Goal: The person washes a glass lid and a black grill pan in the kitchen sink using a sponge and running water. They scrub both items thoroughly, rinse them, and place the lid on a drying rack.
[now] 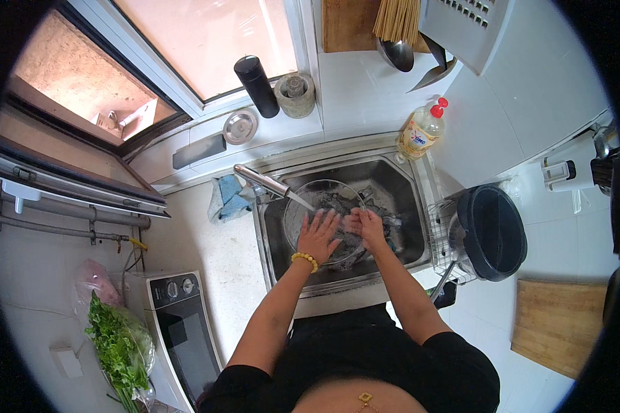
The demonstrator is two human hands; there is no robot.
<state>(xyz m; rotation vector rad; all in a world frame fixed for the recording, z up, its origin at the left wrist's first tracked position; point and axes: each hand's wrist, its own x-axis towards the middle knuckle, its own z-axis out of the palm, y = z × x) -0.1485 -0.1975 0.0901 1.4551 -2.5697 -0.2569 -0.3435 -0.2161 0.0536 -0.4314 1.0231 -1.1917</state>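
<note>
A round, see-through lid or bowl (302, 237) lies in the stainless steel sink (411, 201). Water runs from the faucet (263, 180) onto it. My left hand (318, 235), with a yellow bead bracelet at the wrist, is spread flat over its surface under the stream, fingers apart. At its right edge my right hand (367, 227) has its fingers bent around the rim. Metal utensils, blurred by water, lie in the sink to the right of it.
A blue and grey cloth (232, 197) lies left of the sink. A dish soap bottle (421, 134) stands at the back right corner. To the right, a dark pot (491, 232) rests by a wire rack (442, 232). A microwave oven (181, 320) is at the left.
</note>
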